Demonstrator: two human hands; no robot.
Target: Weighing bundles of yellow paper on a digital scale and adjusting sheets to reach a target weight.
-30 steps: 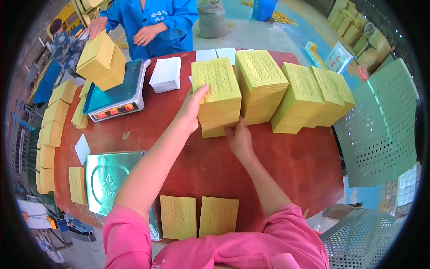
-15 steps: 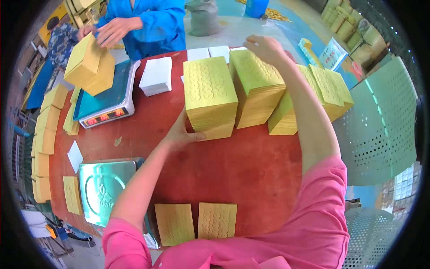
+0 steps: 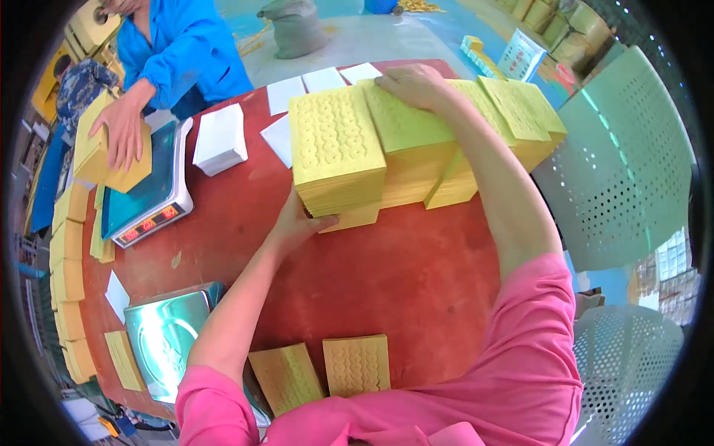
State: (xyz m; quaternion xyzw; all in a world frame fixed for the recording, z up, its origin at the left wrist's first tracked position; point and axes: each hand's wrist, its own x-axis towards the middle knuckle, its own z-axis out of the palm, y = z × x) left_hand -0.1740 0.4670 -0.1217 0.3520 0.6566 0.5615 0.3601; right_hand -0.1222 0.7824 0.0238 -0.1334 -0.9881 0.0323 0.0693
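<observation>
Two tall stacks of yellow embossed paper stand side by side, touching, on the red table. My left hand (image 3: 294, 225) grips the left stack (image 3: 336, 141) low on its left side, thumb across the near face and fingers hidden behind. Over the top far edge of the right-hand stack (image 3: 410, 137) lies my right hand (image 3: 416, 85), its fingers curled onto that edge and partly out of sight. My right forearm crosses above further yellow stacks (image 3: 513, 111) to the right.
Across the red table (image 3: 401, 275), a co-worker's hand (image 3: 125, 134) rests on yellow paper on a scale (image 3: 160, 182). White paper (image 3: 221, 139) lies beside it. Near me are a shiny metal scale (image 3: 167, 338) and two yellow pads (image 3: 355, 366). A perforated green chair (image 3: 617, 163) stands right.
The gap between the two stacks has closed, and my right hand has come down onto the second one. The co-worker's hand has moved onto the paper on the scale. My view has shifted.
</observation>
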